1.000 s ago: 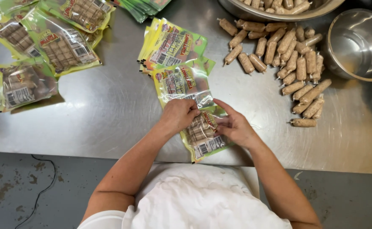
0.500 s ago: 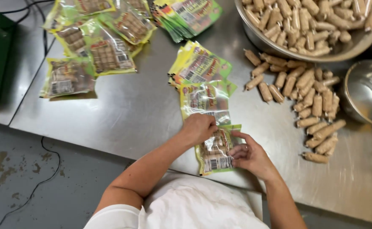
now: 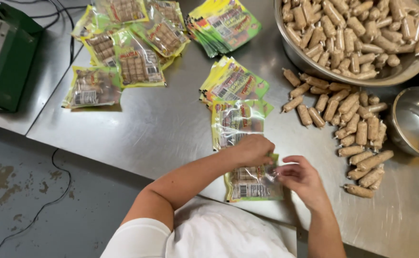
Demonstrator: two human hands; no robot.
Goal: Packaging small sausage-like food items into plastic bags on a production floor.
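Pinching at the right edge of the clear pouch [image 3: 251, 180], the right hand [image 3: 301, 177] has its fingers [image 3: 286, 168] drawn close together, thumb and forefinger nearly meeting on the plastic, the rest curled in behind. Beside it the left hand [image 3: 254, 149] is bunched into a loose fist right on the pouch's upper end, knuckles up, fingertips tucked under, so whether they grip the film or just press it down I cannot tell. The pouch lies low in the centre of the frame at the near edge of the steel table [image 3: 171, 129], its long axis running up and down the picture, a row of small brown sausages showing through it, and both hands sit right on it: left at its top, right at its right side. Just above the left hand, an empty pouch [image 3: 236, 122] lies flat, and above that a fanned stack of yellow-green pouches [image 3: 234, 82]. Off to the right of centre, a loose heap of sausages [image 3: 350, 124] is spread on the steel, well within reach of the right hand, with a big metal bowl [image 3: 348, 71] of more in the upper right corner and a smaller empty bowl [image 3: 417, 126] at the right edge. Filled packs [image 3: 123, 57] are piled in the upper left, a green machine [image 3: 4, 57] at the far left.
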